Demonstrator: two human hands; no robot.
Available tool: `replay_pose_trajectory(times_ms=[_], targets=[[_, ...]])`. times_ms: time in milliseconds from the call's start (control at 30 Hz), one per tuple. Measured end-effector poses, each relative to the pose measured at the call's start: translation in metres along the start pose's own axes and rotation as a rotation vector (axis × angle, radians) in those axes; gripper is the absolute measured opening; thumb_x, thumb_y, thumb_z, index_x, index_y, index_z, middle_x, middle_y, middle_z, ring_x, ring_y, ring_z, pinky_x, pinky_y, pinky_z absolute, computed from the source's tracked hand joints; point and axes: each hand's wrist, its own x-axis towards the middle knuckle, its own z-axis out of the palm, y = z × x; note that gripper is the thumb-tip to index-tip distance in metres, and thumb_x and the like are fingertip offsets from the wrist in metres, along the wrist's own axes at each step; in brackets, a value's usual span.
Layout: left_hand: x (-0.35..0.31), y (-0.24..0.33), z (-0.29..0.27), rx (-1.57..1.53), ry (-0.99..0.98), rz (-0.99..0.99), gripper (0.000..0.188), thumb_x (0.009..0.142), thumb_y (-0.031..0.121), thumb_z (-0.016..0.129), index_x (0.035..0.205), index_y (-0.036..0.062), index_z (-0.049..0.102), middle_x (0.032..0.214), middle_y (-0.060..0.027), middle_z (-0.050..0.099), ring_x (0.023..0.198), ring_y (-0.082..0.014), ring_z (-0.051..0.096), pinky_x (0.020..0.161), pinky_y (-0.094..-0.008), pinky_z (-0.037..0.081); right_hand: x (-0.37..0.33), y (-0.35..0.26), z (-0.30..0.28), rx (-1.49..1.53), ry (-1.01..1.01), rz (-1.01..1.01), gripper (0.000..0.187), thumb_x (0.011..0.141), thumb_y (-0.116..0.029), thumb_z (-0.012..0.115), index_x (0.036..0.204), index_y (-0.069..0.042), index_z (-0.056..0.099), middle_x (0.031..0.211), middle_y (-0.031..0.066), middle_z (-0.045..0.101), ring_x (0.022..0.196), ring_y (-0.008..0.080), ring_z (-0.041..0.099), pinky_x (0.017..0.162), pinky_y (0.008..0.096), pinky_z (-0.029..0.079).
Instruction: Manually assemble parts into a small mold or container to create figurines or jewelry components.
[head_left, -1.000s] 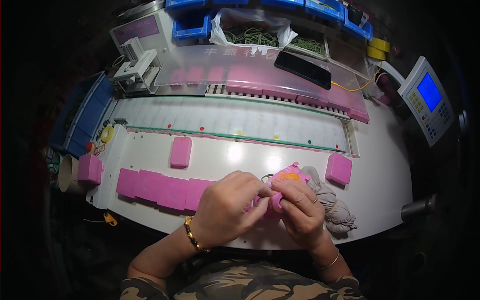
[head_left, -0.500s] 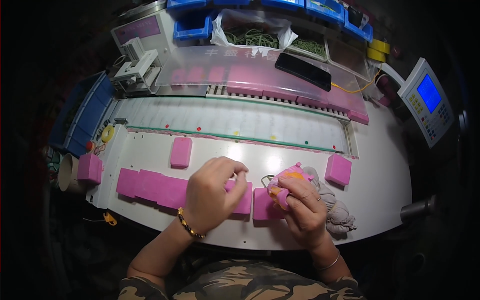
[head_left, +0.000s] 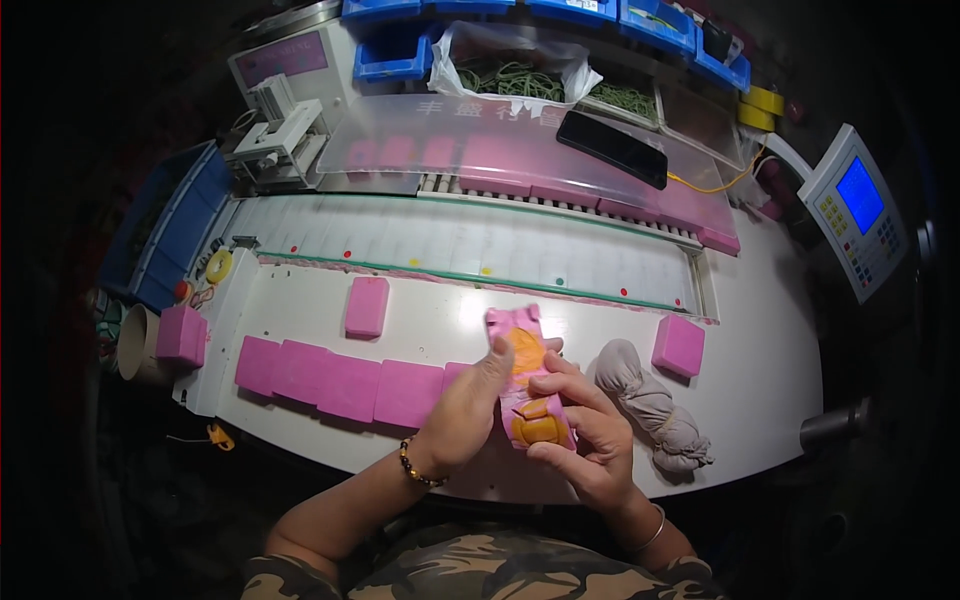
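Note:
Both my hands hold a long pink mould with orange pieces in its cavities, raised above the white table. My left hand grips its left side, thumb on the upper orange piece. My right hand holds its lower right end, fingers around the lower orange piece. A row of pink blocks lies on the table just left of my left hand.
A single pink block lies further back, another pink block at the right, one more pink block at the left edge by a paper cup. A grey cloth bundle lies right of my hands. Behind: conveyor, control panel, blue bins.
My left hand went left to the row of blocks, then came back. The pink mould now stands lifted and stretched out between both hands, orange pieces facing up.

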Motion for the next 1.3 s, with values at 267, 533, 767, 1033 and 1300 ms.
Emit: replay_pose_trajectory(times_ms=[267,533,767,1033,1300], targets=[[0.006,-0.006,0.008,-0.359,0.190,0.173,0.067,0.105,0.051,0.026,0.137,-0.0066,0.039,0.104,-0.0156,0.062,0.095,-0.0244,0.063,0.085,-0.0391,0.053,-0.007,0.001,0.020,-0.236,0.074,0.115,0.024,0.084,-0.011,0.074,0.101,0.001,0.062,0.106,0.0126,0.048,0.097,0.0240,0.052,0.084,0.0309,0.045],[0.011,0.004,-0.014,-0.343,0.276,0.016,0.062,0.105,0.050,0.029,0.132,-0.0040,0.046,0.087,-0.0089,0.057,0.069,-0.0163,0.059,0.060,-0.0317,0.053,-0.017,-0.004,-0.043,-0.872,0.200,0.009,0.043,0.073,-0.004,0.077,0.113,-0.002,0.063,0.112,0.0162,0.060,0.094,0.0323,0.062,0.078,0.0387,0.051],[0.010,-0.013,-0.012,-0.343,0.225,-0.101,0.056,0.106,0.046,0.030,0.129,-0.0016,0.050,0.091,-0.0084,0.058,0.073,-0.0155,0.060,0.062,-0.0308,0.056,-0.020,0.002,-0.078,-1.066,-0.177,0.285,0.065,0.072,-0.002,0.076,0.133,-0.006,0.055,0.134,0.0183,0.050,0.106,0.0387,0.059,0.086,0.0440,0.049],[0.012,-0.020,-0.001,-0.317,0.226,-0.183,0.052,0.105,0.045,0.033,0.118,-0.0004,0.056,0.094,-0.0106,0.063,0.074,-0.0157,0.064,0.061,-0.0302,0.056,0.014,-0.053,-0.052,-1.067,0.387,-0.212,0.052,0.080,0.000,0.066,0.131,-0.007,0.059,0.134,0.0233,0.052,0.102,0.0307,0.065,0.076,0.0401,0.054],[0.006,-0.024,0.008,-0.191,0.191,-0.018,0.047,0.107,0.036,0.036,0.104,-0.0015,0.063,0.096,-0.0058,0.065,0.089,-0.0093,0.057,0.077,-0.0256,0.048,0.016,-0.050,-0.023,-1.125,-0.358,-0.193,0.049,0.077,-0.009,0.062,0.125,-0.020,0.067,0.138,0.0200,0.054,0.076,0.0157,0.060,0.073,0.0284,0.047]])
